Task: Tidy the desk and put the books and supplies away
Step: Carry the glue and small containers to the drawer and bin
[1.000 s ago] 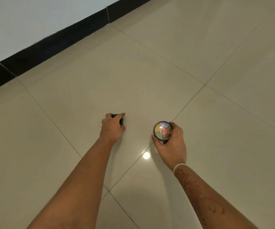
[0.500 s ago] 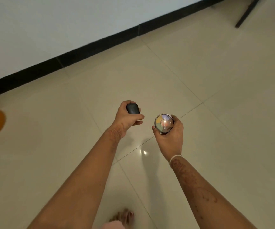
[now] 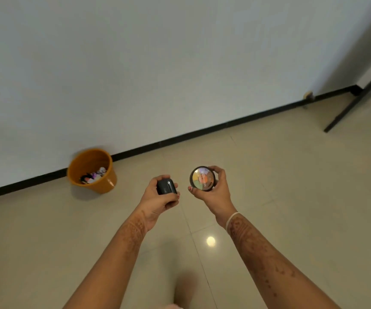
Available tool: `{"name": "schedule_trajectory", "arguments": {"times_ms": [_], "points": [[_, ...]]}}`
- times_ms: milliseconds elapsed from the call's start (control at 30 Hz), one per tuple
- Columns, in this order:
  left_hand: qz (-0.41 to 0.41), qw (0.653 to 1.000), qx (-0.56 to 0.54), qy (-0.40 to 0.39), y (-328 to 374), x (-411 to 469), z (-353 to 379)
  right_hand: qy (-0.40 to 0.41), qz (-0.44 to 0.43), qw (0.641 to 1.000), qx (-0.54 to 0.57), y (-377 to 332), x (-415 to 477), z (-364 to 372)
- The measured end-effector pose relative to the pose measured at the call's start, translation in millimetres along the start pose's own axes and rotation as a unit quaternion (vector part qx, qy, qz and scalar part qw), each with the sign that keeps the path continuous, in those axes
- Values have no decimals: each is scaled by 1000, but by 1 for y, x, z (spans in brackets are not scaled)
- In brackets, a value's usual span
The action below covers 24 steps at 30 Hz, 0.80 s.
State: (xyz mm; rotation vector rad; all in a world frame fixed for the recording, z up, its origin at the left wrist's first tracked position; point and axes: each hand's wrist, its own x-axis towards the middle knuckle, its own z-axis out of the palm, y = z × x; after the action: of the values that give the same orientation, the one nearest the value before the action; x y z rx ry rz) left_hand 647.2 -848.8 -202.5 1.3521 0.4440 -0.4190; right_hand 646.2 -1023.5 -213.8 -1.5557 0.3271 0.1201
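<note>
My left hand (image 3: 157, 199) is closed around a small black rounded case (image 3: 166, 186), held palm-up above the floor. My right hand (image 3: 213, 192) grips a round black tin (image 3: 202, 179) with a colourful label on its lid, turned up toward me. The two hands are close together, a short gap between them, in the middle of the view. No desk, books or shelves are in sight.
An orange plastic bin (image 3: 107, 181) with bits of rubbish inside stands on the beige tile floor by the white wall and its black skirting (image 3: 224, 123). A dark slanted furniture leg (image 3: 353, 103) touches the floor at the far right.
My left hand took the black case off the floor and rose with it. Both hands lifted, and the view tilted up, bringing the wall and the orange bin into sight.
</note>
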Motion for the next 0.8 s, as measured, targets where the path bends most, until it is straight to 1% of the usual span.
{"name": "schedule_trajectory", "arguments": {"times_ms": [167,267,367,467,667,800], "points": [[24,996,-69,51,43,-106,-28,-85,-5,996,18,-69,-77,26],[69,989,-106,71,57,-161,-41,-135,-7,990,30,-96,-121,40],[109,980,-134,94,61,-219,-55,-185,30,979,78,-110,-161,54],[128,969,-178,118,55,-263,-75,-224,68,964,128,-121,-192,72],[149,948,-220,174,46,-338,-128,-298,85,946,97,-137,-242,130],[151,931,-244,223,36,-365,-172,-345,84,932,72,-138,-261,183]]}}
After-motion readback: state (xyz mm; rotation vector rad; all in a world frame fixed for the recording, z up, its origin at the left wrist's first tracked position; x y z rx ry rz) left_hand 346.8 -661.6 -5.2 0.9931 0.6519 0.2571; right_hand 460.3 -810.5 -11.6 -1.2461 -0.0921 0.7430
